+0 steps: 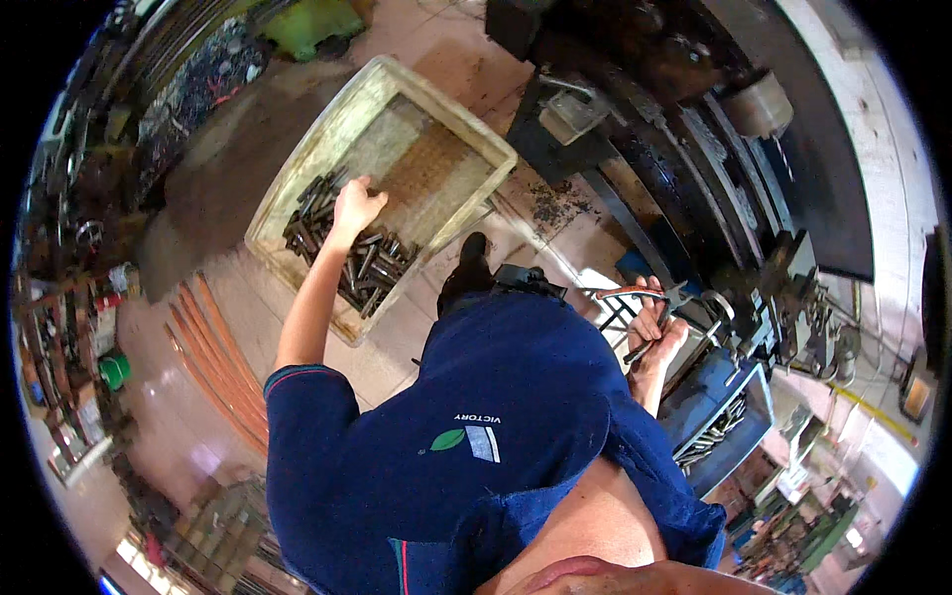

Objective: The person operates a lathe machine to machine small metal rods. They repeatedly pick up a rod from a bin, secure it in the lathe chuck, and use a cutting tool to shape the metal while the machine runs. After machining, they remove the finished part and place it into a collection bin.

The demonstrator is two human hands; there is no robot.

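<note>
My left hand (357, 208) reaches over a worn, pale plastic bin (280, 183), just above a heap of dark metal pins or bolts (372, 273) in its near-left part. Its fingers look curled, but their tips are mostly hidden, and anything between them is too small to make out. Over on the right, my right hand (654, 329) is closed around pliers (627, 292). One orange-red handle points left past the fingers, and a dark handle end shows below the hand. The plier jaws blend into dark machine parts behind them.
A blue bin (762, 405) of shiny metal pieces stands right of my right forearm. Dark machinery (684, 129) fills the upper right. Copper-coloured strips (213, 347) lie on the tiled floor at left, and a green container (114, 372) stands beyond them.
</note>
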